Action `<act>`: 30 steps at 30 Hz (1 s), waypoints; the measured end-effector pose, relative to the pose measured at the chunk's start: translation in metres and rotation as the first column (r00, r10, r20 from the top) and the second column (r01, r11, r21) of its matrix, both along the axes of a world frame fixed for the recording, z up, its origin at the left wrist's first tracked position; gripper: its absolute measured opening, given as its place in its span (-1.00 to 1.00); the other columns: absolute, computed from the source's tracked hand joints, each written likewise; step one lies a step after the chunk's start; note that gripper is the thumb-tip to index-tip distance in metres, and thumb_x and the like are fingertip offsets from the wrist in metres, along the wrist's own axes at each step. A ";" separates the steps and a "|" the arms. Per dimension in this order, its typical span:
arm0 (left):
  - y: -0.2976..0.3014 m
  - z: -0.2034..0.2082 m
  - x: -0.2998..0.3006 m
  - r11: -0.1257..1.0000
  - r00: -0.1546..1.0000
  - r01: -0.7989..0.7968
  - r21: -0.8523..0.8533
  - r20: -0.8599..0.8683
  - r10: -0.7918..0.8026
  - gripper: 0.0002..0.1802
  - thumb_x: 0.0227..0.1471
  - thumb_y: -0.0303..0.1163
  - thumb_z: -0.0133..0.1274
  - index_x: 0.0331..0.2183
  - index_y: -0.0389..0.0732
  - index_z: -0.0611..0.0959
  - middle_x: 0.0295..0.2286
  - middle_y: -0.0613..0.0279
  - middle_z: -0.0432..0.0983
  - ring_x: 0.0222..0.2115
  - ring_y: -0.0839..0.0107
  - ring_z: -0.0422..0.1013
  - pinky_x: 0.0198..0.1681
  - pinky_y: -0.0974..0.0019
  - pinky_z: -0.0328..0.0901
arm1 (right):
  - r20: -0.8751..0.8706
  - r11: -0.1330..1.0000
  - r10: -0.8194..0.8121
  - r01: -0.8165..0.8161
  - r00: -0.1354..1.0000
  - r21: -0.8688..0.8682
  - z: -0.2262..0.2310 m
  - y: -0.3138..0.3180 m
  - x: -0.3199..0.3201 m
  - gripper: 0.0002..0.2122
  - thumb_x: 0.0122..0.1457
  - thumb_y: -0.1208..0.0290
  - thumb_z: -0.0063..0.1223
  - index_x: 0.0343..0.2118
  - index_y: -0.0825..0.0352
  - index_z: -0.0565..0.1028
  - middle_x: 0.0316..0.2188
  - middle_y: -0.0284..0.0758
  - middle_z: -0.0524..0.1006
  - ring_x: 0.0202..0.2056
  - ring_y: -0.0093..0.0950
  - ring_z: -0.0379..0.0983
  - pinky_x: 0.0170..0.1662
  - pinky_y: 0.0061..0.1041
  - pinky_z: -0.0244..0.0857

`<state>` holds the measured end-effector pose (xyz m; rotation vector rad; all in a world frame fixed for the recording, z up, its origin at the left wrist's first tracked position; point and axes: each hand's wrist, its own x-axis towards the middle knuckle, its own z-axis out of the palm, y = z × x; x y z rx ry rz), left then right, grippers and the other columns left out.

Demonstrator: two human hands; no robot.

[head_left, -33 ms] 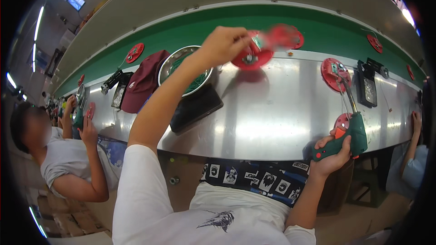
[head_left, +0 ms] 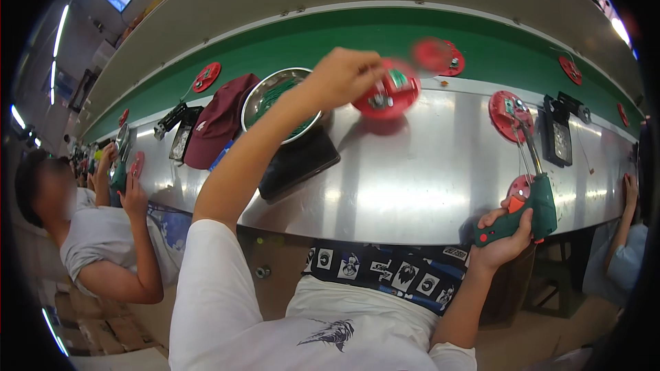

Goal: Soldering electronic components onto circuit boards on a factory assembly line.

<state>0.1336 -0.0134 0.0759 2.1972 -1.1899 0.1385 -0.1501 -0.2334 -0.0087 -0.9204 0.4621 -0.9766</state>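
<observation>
My left hand [head_left: 347, 79] is closed on the edge of a round red plastic disc [head_left: 386, 103], which carries a small green circuit board and metal parts. It is tilted above the steel bench. My right hand [head_left: 505, 237] grips a green soldering gun [head_left: 543, 206] with an orange trigger, near the bench's front edge. The gun's long metal tip points away from me, towards a second red disc [head_left: 504, 106] with a circuit board. Part of a smaller red round piece [head_left: 519, 187] shows behind the gun.
On the green strip, a blurred red disc [head_left: 431, 55] overlaps another disc [head_left: 455, 60]. A metal bowl [head_left: 251, 120] of green wires, a maroon cap [head_left: 213, 130] and a black flat case [head_left: 302, 165] lie left. A black stand [head_left: 558, 137] stands right. A co-worker [head_left: 113, 254] sits at left.
My left hand and its red disc have shifted slightly down and right, and the disc's board shows more fully. The blurred red disc has moved a little right. My right hand holds nearly still.
</observation>
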 end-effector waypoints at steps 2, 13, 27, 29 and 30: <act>0.009 -0.010 -0.023 0.984 0.997 0.079 0.160 -0.007 -0.079 -0.73 0.15 -0.23 0.02 -0.32 -0.24 0.65 -0.44 -0.09 0.56 -0.38 -0.06 0.50 -0.29 0.01 0.38 | -0.030 0.999 -0.042 0.042 0.999 0.009 0.005 0.003 0.002 -0.62 0.37 0.13 -0.24 -0.30 0.43 0.41 -0.68 -0.30 0.37 -0.71 -0.54 0.26 -0.65 -0.57 0.16; 0.104 -0.021 -0.020 0.910 0.916 -0.397 -0.117 0.006 0.400 -0.81 0.16 -0.51 -0.01 -0.22 -0.34 0.65 -0.47 0.09 0.60 -0.43 0.38 0.53 -0.29 0.35 0.37 | -0.081 0.997 0.033 -0.039 0.996 -0.071 -0.002 0.001 0.000 -0.63 0.38 0.12 -0.27 -0.25 0.38 0.43 -0.39 -0.30 0.46 -0.67 -0.58 0.28 -0.64 -0.59 0.15; 0.086 -0.043 -0.023 0.727 0.727 -0.684 0.058 0.138 0.673 -0.82 -0.01 -0.34 0.15 -0.44 -0.26 0.72 -0.45 0.00 0.64 -0.40 -0.01 0.57 -0.22 0.03 0.45 | -0.125 0.998 0.001 -0.008 0.992 -0.058 -0.002 0.003 0.001 -0.63 0.36 0.09 -0.24 -0.20 0.36 0.42 -0.39 -0.30 0.44 -0.65 -0.59 0.26 -0.60 -0.60 0.13; 0.085 -0.052 -0.019 0.739 0.730 -0.672 0.053 0.220 0.647 -0.82 -0.04 -0.36 0.15 -0.44 -0.25 0.73 -0.45 -0.01 0.64 -0.38 -0.03 0.57 -0.22 0.00 0.45 | -0.119 0.999 0.011 -0.017 0.993 -0.051 -0.002 0.003 0.000 -0.63 0.36 0.09 -0.24 -0.19 0.37 0.42 -0.39 -0.30 0.44 -0.65 -0.60 0.26 -0.60 -0.59 0.13; 0.084 -0.055 -0.017 0.752 0.728 -0.657 0.048 0.300 0.617 -0.83 -0.08 -0.37 0.15 -0.44 -0.25 0.73 -0.45 -0.03 0.63 -0.37 -0.06 0.56 -0.22 -0.02 0.45 | -0.117 0.998 0.014 -0.021 0.993 -0.056 -0.002 0.004 0.001 -0.63 0.36 0.09 -0.24 -0.20 0.37 0.42 -0.39 -0.30 0.44 -0.65 -0.59 0.26 -0.60 -0.59 0.13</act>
